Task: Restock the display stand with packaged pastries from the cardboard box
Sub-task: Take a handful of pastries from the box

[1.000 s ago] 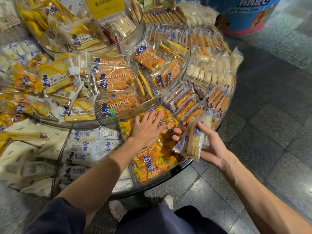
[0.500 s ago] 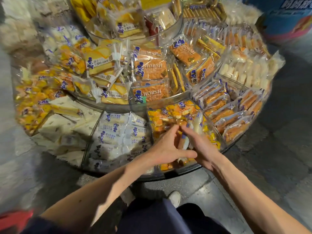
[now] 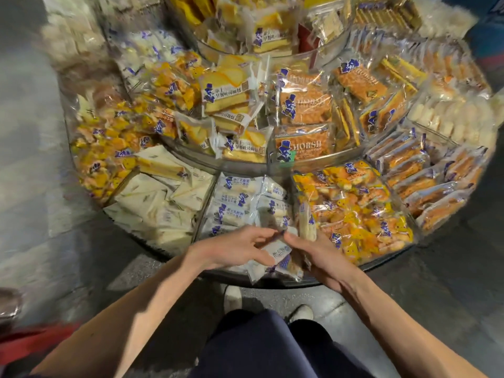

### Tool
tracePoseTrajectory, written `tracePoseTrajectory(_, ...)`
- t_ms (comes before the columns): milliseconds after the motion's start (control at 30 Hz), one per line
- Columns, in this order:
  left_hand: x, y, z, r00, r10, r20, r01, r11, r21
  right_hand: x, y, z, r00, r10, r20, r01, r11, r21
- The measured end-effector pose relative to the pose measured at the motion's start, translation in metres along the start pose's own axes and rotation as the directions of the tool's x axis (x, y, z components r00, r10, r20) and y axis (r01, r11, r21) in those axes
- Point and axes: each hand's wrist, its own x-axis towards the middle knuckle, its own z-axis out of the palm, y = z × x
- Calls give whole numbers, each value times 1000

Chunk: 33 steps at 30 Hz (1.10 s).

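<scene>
The head view looks down on a round, tiered display stand (image 3: 387, 261) with clear walls that fills the upper and middle part of the frame, its edges blurred. At lower centre, over the near rim, both hands meet on a small bunch of packaged pastries (image 3: 281, 252): pale, soft-looking cakes in clear and white wrappers with blue print and a blue figure logo. The right hand (image 3: 320, 255) comes in from the lower right with its thumb lying over the top of the bunch and its fingers curled under it, gripping it. The left hand (image 3: 234, 246) reaches from the lower left, thumb and fingers stretched toward the same wrappers and touching them; whether it grips them cannot be told. Just above the hands lies the compartment of matching white packets (image 3: 240, 203), and one upright packet (image 3: 306, 221) stands on edge at its right border. To the right of that is a compartment of small yellow and orange packs (image 3: 354, 211); to the left, white triangular packs (image 3: 163, 197). On the tier above lie brown HORSH packs (image 3: 302, 145) and sliced toast packs (image 3: 229, 98). Dark trousers (image 3: 272, 347) and a pale shoe (image 3: 233, 297) show at the bottom.
</scene>
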Motion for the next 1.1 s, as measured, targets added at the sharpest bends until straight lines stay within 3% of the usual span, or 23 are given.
tracePoseTrajectory(100, -7, -17, -17, 997, -46, -54, 41, 994, -101, 2, 6, 24, 992, 20, -125, -42, 983, -178)
tracePoseTrajectory(167, -9, -28, -28, 992, -27, -127, 12, 993, -116, 6, 11, 34, 979, 54, -195, -96, 973, -209)
tracePoseTrajectory(500, -8, -43, -73, 954, 119, -275, -131, 991, -27, 18, 5, 75, 963, 80, -256, -48, 991, 128)
tracePoseTrajectory(633, 19, -22, -95, 884, 224, -410, -189, 974, 124, 10, -14, 72, 914, 101, -392, -56, 991, 125)
tracePoseTrajectory(767, 60, -2, -105, 864, 280, -419, -131, 928, 349, -2, -26, 68, 860, 80, -504, -34, 994, 101)
tracePoseTrajectory(833, 79, 5, -104, 852, 325, -409, -125, 887, 446, -1, -22, 62, 872, 67, -485, -27, 996, 90)
tracePoseTrajectory(1000, 109, 15, -92, 789, 495, -364, -89, 679, 729, 2, -10, 51, 883, 75, -464, -24, 993, 116)
tracePoseTrajectory(1033, 113, 12, -89, 775, 537, -334, -53, 582, 811, 2, -8, 49, 888, 75, -454, -29, 994, 108)
tracePoseTrajectory(1100, 122, 1, -85, 739, 642, -206, 30, 274, 961, 1, -8, 44, 888, 68, -455, -44, 997, 64)
